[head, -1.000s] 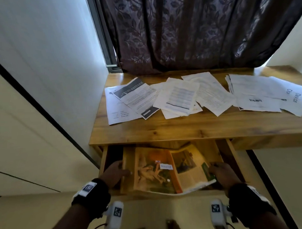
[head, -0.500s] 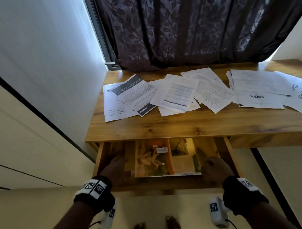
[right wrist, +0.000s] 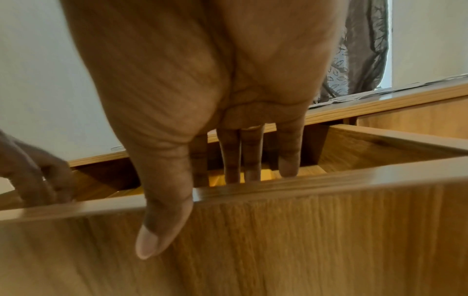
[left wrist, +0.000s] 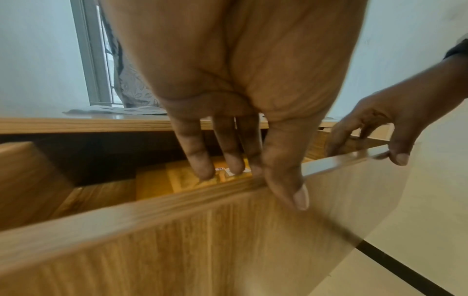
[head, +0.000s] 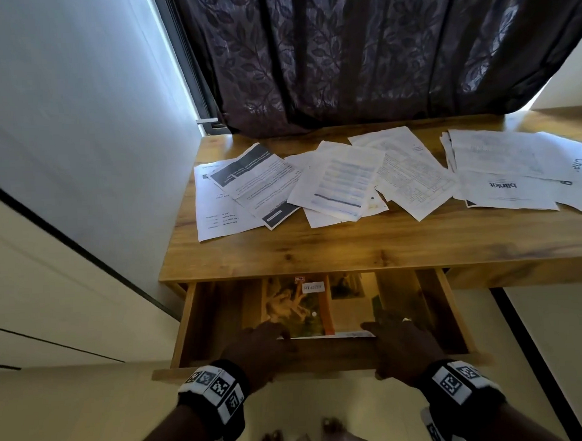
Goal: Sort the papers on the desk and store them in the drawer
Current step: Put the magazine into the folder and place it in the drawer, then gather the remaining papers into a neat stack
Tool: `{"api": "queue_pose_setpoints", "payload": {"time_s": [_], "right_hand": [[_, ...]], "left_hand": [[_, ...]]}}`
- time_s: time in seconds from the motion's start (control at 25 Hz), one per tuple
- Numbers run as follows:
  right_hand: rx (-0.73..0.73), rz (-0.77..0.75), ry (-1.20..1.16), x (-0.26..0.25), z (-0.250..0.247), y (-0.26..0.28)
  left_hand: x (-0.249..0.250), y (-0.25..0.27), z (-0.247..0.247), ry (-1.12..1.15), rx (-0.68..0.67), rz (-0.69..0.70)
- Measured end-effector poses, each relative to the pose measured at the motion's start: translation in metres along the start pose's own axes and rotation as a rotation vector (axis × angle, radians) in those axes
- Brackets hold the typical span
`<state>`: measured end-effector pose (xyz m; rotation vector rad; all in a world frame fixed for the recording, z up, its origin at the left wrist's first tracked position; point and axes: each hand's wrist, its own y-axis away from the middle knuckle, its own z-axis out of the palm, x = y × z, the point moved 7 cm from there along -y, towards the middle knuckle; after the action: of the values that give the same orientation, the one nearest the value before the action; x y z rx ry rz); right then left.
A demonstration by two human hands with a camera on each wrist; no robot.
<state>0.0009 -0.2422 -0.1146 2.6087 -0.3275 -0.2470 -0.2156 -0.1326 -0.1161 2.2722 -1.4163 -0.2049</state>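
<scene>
Beneath the wooden desk [head: 317,249] your left hand [head: 261,350] and right hand [head: 399,348] now grip the drawer [head: 321,358] front, thumbs outside, having let the magazine [head: 299,305] settle flat, while the papers [head: 341,182] lie unsorted above, so sorting likely comes next.

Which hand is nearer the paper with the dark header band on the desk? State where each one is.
Left. The left hand grips the drawer front below that paper, on its side; the right hand grips the same front farther right.
</scene>
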Motion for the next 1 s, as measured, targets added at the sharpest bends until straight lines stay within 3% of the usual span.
{"api": "queue_pose_setpoints", "payload": {"time_s": [0.12,0.2,0.44,0.68,0.8,1.0], "right_hand": [[0.118,0.017,0.116,0.007,-0.02,-0.015],[0.213,-0.011,0.169,0.008,-0.033,-0.03],[0.31,-0.023,0.224,0.015,-0.069,-0.078],[0.383,-0.073,0.212,0.018,-0.104,-0.115],[0.338,-0.123,0.168,0.023,-0.101,-0.126],[0.273,-0.247,0.177,0.022,-0.097,-0.133]], "left_hand": [[-0.012,0.0,-0.015,-0.116,0.215,-0.057],[-0.025,-0.008,-0.023,-0.128,0.29,-0.107],[-0.06,-0.049,-0.052,-0.126,0.38,-0.264],[-0.084,-0.076,-0.069,-0.125,0.502,-0.331],[-0.091,-0.086,-0.067,-0.103,0.453,-0.355],[-0.085,-0.112,-0.068,-0.031,0.304,-0.262]]}}
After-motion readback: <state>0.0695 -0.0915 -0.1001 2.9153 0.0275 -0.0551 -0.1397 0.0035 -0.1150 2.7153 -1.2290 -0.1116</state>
